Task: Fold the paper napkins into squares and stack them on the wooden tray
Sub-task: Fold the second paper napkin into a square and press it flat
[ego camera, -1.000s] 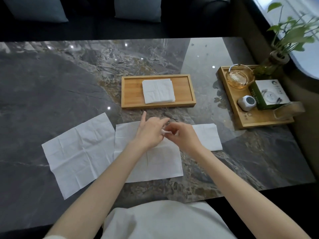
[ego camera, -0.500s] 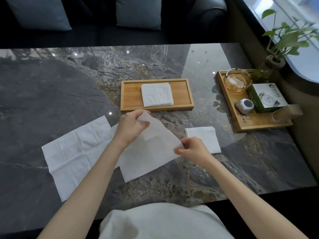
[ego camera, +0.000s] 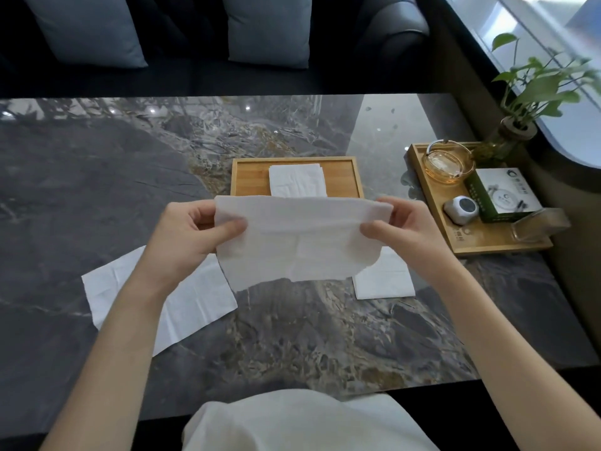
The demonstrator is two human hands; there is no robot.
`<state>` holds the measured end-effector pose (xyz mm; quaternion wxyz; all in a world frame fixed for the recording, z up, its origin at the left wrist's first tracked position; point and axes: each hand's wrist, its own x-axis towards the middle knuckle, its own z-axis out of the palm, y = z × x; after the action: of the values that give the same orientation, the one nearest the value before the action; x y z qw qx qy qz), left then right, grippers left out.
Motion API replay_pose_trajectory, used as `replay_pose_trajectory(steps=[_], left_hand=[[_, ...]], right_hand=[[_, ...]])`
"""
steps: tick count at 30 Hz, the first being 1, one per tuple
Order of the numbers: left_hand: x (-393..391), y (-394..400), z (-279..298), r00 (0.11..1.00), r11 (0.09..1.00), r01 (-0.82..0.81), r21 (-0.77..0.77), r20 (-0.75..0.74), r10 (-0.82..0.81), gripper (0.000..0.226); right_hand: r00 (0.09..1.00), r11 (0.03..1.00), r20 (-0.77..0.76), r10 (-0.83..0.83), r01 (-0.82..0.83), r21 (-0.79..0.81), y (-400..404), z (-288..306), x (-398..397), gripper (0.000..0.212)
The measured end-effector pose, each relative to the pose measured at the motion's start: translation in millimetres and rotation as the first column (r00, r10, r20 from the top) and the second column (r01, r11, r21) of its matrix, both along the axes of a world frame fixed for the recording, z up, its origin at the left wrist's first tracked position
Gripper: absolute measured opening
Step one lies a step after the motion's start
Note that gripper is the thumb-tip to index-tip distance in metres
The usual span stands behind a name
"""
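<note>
- The left hand (ego camera: 192, 229) and the right hand (ego camera: 403, 229) each pinch an upper corner of a thin white paper napkin (ego camera: 299, 242), thumbs in front, fingers curled behind.
- That napkin hangs in the air between the hands, above the dark veined marble table (ego camera: 97, 177) and just in front of the rectangular wooden tray (ego camera: 250, 177); it looks only partly folded, not yet square.
- Done: a small stack of folded white squares (ego camera: 297, 180) lies on the tray.
- Left: an unfolded creased white napkin (ego camera: 182, 304) lies flat on the table at the left, and a folded white napkin (ego camera: 383, 278) rests at the right, off the tray.
- I judge the task roughly midway.
</note>
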<state>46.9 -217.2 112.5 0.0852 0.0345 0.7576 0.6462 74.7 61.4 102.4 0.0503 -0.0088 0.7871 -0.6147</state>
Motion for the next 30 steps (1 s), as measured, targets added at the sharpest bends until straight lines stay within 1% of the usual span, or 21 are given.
replay_pose_trajectory(steps=[1,4,7,9,11,14,17,21,25,27,28,30], left_hand=[[-1.2,-1.0,-0.2,1.0,1.0,-0.006,-0.001,0.022,0.007,0.014],[-8.7,-2.1,-13.5,0.994,0.999,-0.027,-0.035,0.105,0.031,0.01],[-19.7,-2.2,-41.5,0.98,0.995,-0.052,-0.087,0.186,0.068,0.003],[-26.4,-3.0,-65.1,0.968,0.989,-0.071,-0.133,0.228,0.1,0.006],[-31.5,-3.3,-88.2,0.959,0.98,-0.08,-0.184,0.252,0.126,0.006],[-33.4,-1.5,-117.2,0.961,0.951,-0.074,-0.299,0.234,0.148,0.006],[-30.9,0.6,-134.1,0.966,0.923,-0.063,-0.379,0.21,0.152,0.005],[-28.5,2.3,-137.7,0.975,0.923,-0.07,-0.379,0.167,0.143,0.007],[-21.3,-0.9,-125.3,0.987,0.94,-0.083,-0.331,0.103,0.123,0.005],[-14.1,-4.4,-116.6,0.993,0.936,-0.078,-0.343,0.056,0.104,0.007],[-9.3,-5.7,-112.0,0.995,0.935,-0.072,-0.348,0.035,0.09,0.011],[2.4,-7.8,-104.2,0.999,0.93,-0.041,-0.365,0.01,0.048,0.021]], right_hand=[[1.0,1.0,-0.003,-0.015,0.015,-0.005,-1.5,2.6,-2.7,0.001],[0.998,0.998,0.013,-0.061,0.061,-0.007,-6.2,-5.6,-14.8,0.015],[0.992,0.996,0.092,-0.085,0.086,-0.008,-11.0,-29.0,-28.5,0.019],[0.982,0.995,0.161,-0.102,0.099,0.03,-12.4,-52.1,-37.2,0.017],[0.967,0.988,0.224,-0.122,0.098,0.117,-12.8,-75.9,-43.8,0.008],[0.953,0.974,0.275,-0.128,0.068,0.218,-15.0,-102.3,-46.7,0.007],[0.948,0.956,0.273,-0.163,0.083,0.283,-15.8,-114.8,-44.6,0.018],[0.94,0.958,0.28,-0.194,0.12,0.259,-12.6,-121.3,-39.7,0.012],[0.956,0.968,0.22,-0.195,0.151,0.2,-11.0,-109.8,-32.2,0.009],[0.967,0.972,0.185,-0.178,0.144,0.184,-8.1,-102.5,-22.9,0.008],[0.972,0.973,0.166,-0.166,0.134,0.189,-6.5,-99.4,-16.7,0.01],[0.983,0.962,0.115,-0.141,0.109,0.249,-3.8,-95.9,-2.5,0.014]])
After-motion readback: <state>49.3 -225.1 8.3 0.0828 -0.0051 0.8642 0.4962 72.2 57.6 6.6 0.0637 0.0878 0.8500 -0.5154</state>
